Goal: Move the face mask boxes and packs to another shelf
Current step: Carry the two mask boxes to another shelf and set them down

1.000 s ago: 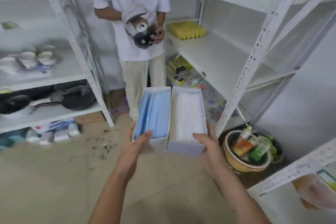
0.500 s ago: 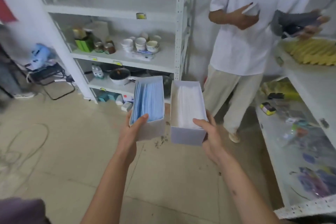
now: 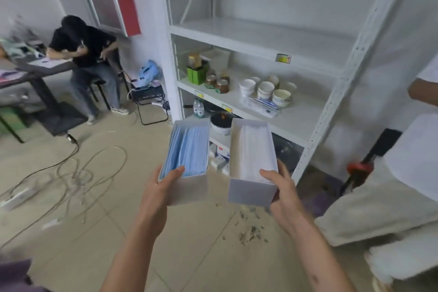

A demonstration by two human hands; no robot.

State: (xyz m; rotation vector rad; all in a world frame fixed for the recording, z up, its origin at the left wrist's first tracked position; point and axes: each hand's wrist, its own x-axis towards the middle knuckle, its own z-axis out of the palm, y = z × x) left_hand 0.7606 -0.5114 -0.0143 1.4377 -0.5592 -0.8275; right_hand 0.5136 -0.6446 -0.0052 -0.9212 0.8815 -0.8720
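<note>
I hold two open white boxes side by side over the floor, a small gap between them. The box of blue face masks [image 3: 187, 156] rests in my left hand [image 3: 161, 188], thumb over its near edge. The box of white face masks [image 3: 252, 156] sits in my right hand [image 3: 283, 191], thumb on its near rim. Ahead stands a white shelf unit [image 3: 331, 92]; its upper shelf [image 3: 260, 35] is bare.
The middle shelf carries jars [image 3: 216, 83], a green box and bowls [image 3: 266, 90]; a pot and small packs sit lower down. A person in white [image 3: 407, 173] stands close on the right. Another person [image 3: 87, 59] sits at a desk far left. Cables [image 3: 78, 173] lie on the floor.
My view has swung left, from the right-hand shelves past the standing person to the other shelf unit. Both boxes stay in my hands and have drifted slightly apart.
</note>
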